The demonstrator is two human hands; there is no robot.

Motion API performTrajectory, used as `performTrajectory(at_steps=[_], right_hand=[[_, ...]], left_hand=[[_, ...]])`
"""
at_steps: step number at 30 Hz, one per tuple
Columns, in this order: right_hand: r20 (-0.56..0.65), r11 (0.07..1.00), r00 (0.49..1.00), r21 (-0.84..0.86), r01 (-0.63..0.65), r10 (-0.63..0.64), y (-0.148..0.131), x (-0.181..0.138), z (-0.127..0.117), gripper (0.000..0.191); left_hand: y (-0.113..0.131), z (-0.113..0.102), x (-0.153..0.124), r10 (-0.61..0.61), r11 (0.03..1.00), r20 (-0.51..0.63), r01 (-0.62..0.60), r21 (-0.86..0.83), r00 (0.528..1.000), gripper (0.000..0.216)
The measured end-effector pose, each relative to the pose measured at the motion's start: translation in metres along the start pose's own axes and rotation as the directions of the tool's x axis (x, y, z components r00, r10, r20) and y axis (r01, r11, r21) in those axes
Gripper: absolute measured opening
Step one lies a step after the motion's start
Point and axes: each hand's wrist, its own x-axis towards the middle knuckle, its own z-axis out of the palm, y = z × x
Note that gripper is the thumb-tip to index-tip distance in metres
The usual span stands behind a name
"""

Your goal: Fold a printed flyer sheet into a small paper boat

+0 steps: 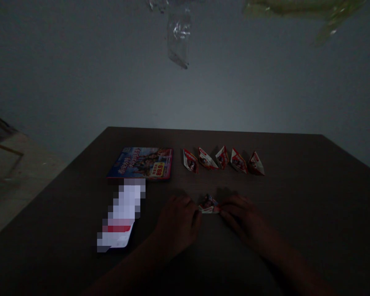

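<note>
Between my two hands is a small folded paper boat (209, 205) with printed red, white and dark patches, low over the dark table. My left hand (179, 220) pinches its left end, fingers closed. At the right end, the fingertips of my right hand (243, 216) are pressed together on the paper. Dim light hides the finer folds. Beyond my hands several similar folded paper boats stand in a row, from the leftmost boat (190, 160) to the rightmost boat (256, 163).
A stack of colourful printed flyers (142, 162) lies at the back left of the brown table (311, 185). Nearer me is a phone (123, 213) with a lit screen, partly blurred out. Behind the table rises a pale wall (234, 90) with clear tape (179, 37) on it.
</note>
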Motion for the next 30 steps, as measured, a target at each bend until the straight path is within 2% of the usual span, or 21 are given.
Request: performTrajectory(at_steps=[14,30], right_hand=[[-0.012,0.99,0.993,-0.073,-0.121,0.121,0.001,0.004,0.008,0.021],[-0.072,0.944,0.962,-0.188,-0.272,0.263,-0.004,0.01,0.014,0.021]], left_hand=[[-0.003,0.01,0.004,-0.105,0.993,-0.042,0.103,-0.057,0.994,0.022],[0.005,0.013,0.012,-0.156,0.976,-0.007,0.156,0.151,0.988,0.031]])
